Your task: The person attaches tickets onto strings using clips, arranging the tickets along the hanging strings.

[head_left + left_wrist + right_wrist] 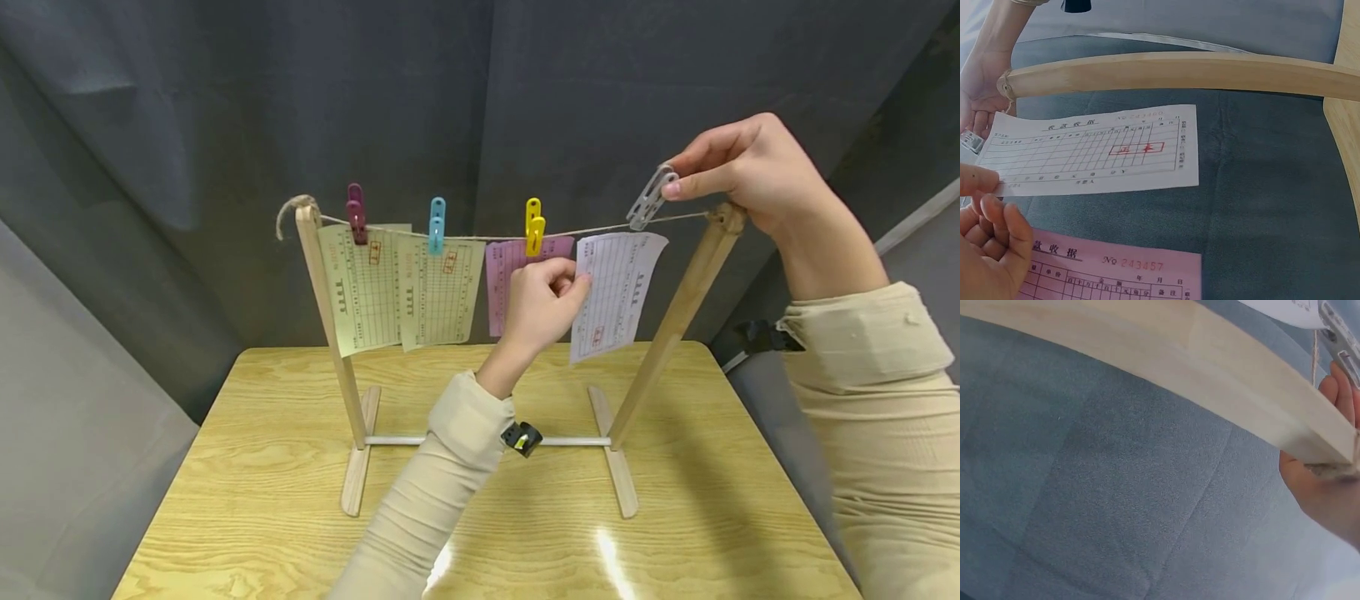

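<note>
My left hand (543, 302) pinches the left edge of a white printed receipt slip (618, 287) between thumb and fingers. The slip hangs just under the right part of the twine (592, 232). Above it my right hand (738, 171) grips a grey clothespin (651, 198) by its handle end, the tip down at the twine and the slip's top edge. Whether the clothespin bites the slip I cannot tell. In the left wrist view the same slip (1094, 150) shows a red stamp. Behind my left hand, a pink slip (498, 283) hangs under a yellow clothespin (534, 227).
Two greenish-yellow slips hang at the left, under a maroon clothespin (357, 215) and a blue clothespin (437, 225). Wooden posts, the left post (330, 325) and the right post (667, 333), hold the twine. Their feet stand on a wood-grain table (285, 467), joined by a white rod (573, 441).
</note>
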`<move>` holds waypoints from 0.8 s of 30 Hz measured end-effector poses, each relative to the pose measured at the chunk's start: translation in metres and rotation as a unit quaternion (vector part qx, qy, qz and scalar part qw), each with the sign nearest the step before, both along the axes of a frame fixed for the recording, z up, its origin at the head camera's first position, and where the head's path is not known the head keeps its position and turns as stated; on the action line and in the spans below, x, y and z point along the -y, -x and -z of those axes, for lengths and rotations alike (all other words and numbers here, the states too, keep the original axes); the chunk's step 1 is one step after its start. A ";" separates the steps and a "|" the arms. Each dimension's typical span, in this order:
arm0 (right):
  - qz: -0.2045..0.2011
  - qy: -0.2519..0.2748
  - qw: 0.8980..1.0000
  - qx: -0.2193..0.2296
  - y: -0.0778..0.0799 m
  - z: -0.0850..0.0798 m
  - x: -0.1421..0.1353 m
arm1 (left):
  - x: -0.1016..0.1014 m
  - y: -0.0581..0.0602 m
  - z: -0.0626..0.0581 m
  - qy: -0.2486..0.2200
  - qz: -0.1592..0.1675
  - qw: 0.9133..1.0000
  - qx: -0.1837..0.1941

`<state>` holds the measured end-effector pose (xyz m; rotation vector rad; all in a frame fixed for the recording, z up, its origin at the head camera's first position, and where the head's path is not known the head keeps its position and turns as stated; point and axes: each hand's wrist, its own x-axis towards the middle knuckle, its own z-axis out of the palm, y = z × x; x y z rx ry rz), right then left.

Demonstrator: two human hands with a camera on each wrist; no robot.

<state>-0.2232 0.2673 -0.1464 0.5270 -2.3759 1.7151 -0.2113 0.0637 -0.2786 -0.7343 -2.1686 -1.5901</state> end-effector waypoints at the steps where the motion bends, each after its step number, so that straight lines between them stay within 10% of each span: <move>1: 0.002 -0.009 1.000 -0.001 0.000 0.000 0.000 | 0.000 0.000 -0.001 -0.001 0.000 1.000 0.002; 24: 0.003 -0.096 0.995 0.035 -0.006 0.001 0.006 | -0.001 0.004 -0.003 -0.012 -0.006 1.000 0.011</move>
